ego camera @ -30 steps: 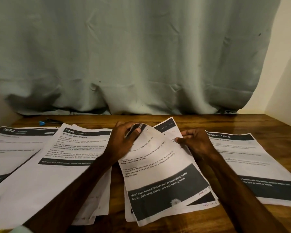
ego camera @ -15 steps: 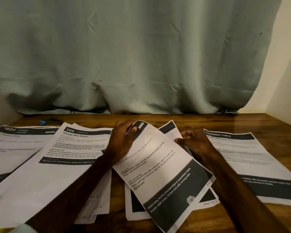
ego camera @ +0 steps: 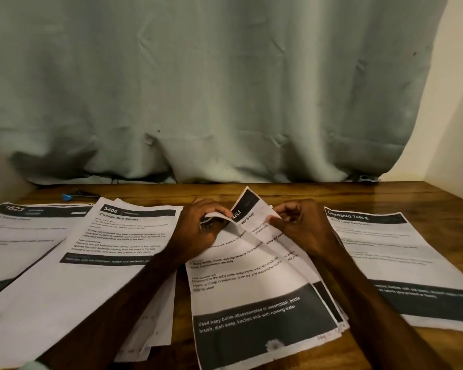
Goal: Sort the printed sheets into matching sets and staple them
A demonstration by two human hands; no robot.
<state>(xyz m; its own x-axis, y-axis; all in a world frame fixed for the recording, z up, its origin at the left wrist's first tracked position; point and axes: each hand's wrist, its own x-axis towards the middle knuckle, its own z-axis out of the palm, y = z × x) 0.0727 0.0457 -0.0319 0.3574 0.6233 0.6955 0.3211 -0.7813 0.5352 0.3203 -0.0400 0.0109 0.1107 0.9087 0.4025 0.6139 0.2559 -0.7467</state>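
Observation:
Printed white sheets with dark bands lie spread over a wooden table (ego camera: 425, 201). In the middle sits a small stack whose top page is the baby bottle sheet (ego camera: 251, 295). My left hand (ego camera: 198, 231) curls the top left corner of that sheet over and grips it. My right hand (ego camera: 300, 225) pinches the top edge of a sheet underneath (ego camera: 247, 202), which stands lifted at the far end. To the left lie the "Change Bed Sheets" stack (ego camera: 91, 263) and the "1623" sheet (ego camera: 16, 231). The "Dressing Table" sheet (ego camera: 401, 257) lies at the right.
A small tool with a blue tip (ego camera: 75, 194) lies at the back left of the table. A pale green curtain (ego camera: 211, 89) hangs behind the table. A cream wall (ego camera: 457, 102) closes off the right side.
The baby bottle sheet has swung back down square onto the middle stack. My left hand now folds its top corner over. My right hand has lifted the edge of a sheet beneath.

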